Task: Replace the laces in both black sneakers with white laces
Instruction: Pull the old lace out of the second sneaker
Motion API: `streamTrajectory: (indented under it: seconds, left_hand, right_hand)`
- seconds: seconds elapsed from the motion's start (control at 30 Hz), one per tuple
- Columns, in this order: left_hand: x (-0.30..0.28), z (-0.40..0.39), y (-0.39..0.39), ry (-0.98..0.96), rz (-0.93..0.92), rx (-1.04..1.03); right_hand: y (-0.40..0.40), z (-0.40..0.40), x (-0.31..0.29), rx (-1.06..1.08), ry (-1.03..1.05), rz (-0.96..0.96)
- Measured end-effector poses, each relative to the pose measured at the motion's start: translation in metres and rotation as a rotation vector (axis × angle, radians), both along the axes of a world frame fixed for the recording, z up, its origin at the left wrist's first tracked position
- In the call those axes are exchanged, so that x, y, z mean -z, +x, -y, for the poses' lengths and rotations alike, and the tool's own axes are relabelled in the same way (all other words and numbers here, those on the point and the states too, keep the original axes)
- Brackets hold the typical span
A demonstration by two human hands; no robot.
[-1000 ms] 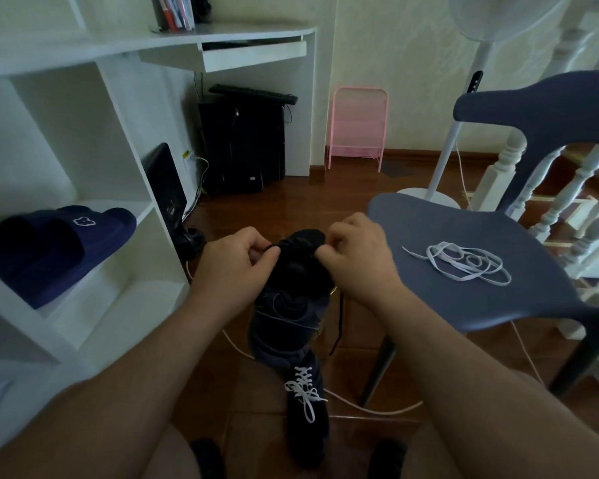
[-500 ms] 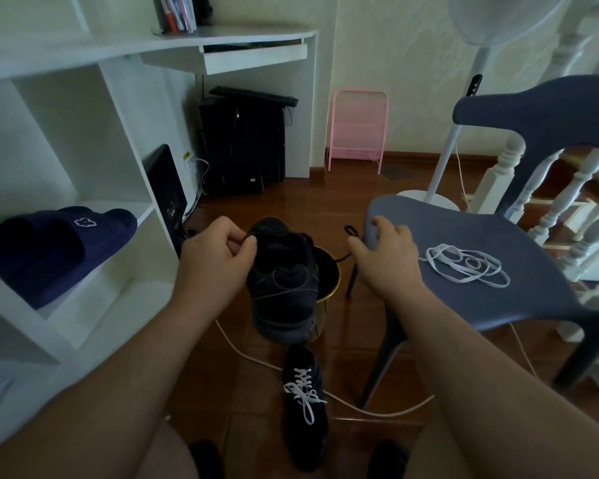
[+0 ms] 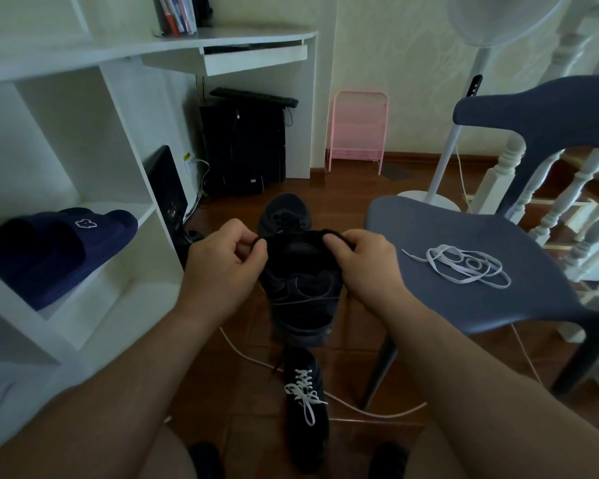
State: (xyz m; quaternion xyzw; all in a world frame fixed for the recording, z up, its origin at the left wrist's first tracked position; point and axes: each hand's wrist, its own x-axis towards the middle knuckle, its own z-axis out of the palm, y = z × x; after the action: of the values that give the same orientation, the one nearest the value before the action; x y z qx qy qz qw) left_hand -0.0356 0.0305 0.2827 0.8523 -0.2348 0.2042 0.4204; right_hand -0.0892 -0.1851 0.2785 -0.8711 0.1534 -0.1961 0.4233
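Note:
A black sneaker (image 3: pixel 300 288) is held up in the air in front of me, heel toward me, toe pointing away. My left hand (image 3: pixel 222 267) pinches its collar on the left, with a black lace end between the fingers. My right hand (image 3: pixel 363 267) grips the collar on the right. Below, on the floor, stands the second black sneaker (image 3: pixel 306 413), laced with a white lace (image 3: pixel 303 392) tied in a bow. A loose white lace (image 3: pixel 464 267) lies coiled on the blue-grey chair seat (image 3: pixel 446 305) to my right.
A white shelf unit (image 3: pixel 83 305) on the left holds navy slippers (image 3: pixel 59 250). A white cable (image 3: pixel 325 395) runs across the wooden floor under the chair. A fan stand (image 3: pixel 443 174), white balusters, a pink rack (image 3: pixel 358 129) and a black computer tower (image 3: pixel 242 146) stand behind.
My right hand went out to the chair seat half a second ago and has come back to the sneaker's collar. The sneaker has tilted so its heel faces me.

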Motion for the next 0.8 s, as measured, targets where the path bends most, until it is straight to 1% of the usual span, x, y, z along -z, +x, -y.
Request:
streamTrajectory:
  seconds: [0.1,0.2,0.27,0.37,0.47,0.57,0.67,0.7,0.73,0.77,0.8]
  left_hand:
    - [0.0,0.002,0.002,0.007,-0.041,0.005]
    - [0.004,0.005,0.006,0.21,-0.042,0.063]
    - [0.008,0.007,0.008,0.312,-0.008,0.146]
    - [0.01,0.015,0.005,0.327,0.013,0.183]
    - [0.011,0.022,0.003,0.339,0.016,0.155]
    - [0.014,0.022,0.006,0.367,-0.031,0.155]
    - [0.012,0.022,0.007,0.47,0.009,0.145]
    - [0.011,0.022,0.006,0.46,-0.013,0.158]
    - [0.01,0.023,0.006,0.392,-0.086,0.172]
    - [0.008,0.023,0.006,0.262,-0.212,0.184]
    - [0.005,0.021,0.006,0.065,-0.361,0.21]
  right_hand:
    - [-0.001,0.002,-0.001,0.0,0.015,0.029]
    - [-0.005,-0.004,0.001,-0.041,-0.009,0.046]
    - [-0.007,-0.009,0.005,-0.067,-0.085,0.072]
    - [-0.008,-0.013,0.007,-0.077,-0.196,0.1]
    - [-0.009,-0.016,0.007,-0.087,-0.231,0.1]
    - [-0.01,-0.021,0.01,-0.109,-0.265,0.1]
    - [-0.01,-0.023,0.011,-0.168,-0.287,0.094]
    - [-0.01,-0.023,0.01,-0.186,-0.266,0.068]
    - [-0.009,-0.021,0.009,-0.202,-0.207,0.024]
    - [-0.009,-0.02,0.008,-0.209,-0.119,-0.023]
    - [-0.008,-0.017,0.007,-0.198,-0.028,-0.056]
